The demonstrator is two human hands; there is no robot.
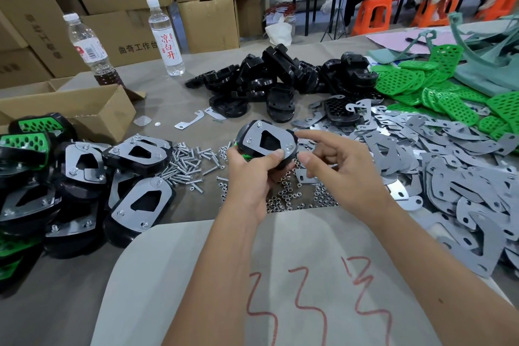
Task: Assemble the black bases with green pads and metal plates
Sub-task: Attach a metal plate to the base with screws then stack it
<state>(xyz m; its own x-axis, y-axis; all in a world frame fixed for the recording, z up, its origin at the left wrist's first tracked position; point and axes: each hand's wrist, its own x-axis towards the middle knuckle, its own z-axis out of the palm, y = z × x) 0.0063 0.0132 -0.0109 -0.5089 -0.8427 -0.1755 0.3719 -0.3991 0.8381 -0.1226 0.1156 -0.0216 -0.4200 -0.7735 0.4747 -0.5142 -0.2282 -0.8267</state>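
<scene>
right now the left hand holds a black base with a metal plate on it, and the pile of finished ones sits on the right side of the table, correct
Not quite. The left hand does hold the black base with a metal plate on it, but the head view shows the pile of finished ones on the left side of the table; loose plates lie on the right.

At the centre of the table [157, 98], the left hand [250, 174] grips a black base [265, 142] with a metal plate [276, 135] on top and a sliver of green pad [245, 157] under it, while the right hand [334, 170] hovers just beside it at 3 o'clock, index finger extended over the plate's edge. Loose screws [188, 161] lie at 9 o'clock of the base and nuts [297, 196] at 6 o'clock, with finished assemblies [84, 174] heaped further toward 9 o'clock. Bare black bases [280, 78] pile at 12 o'clock, green pads [438, 90] at 2 o'clock, grey plates [449, 171] at 3 o'clock, and 2 bottles [165, 36] stand at 11 o'clock.
</scene>
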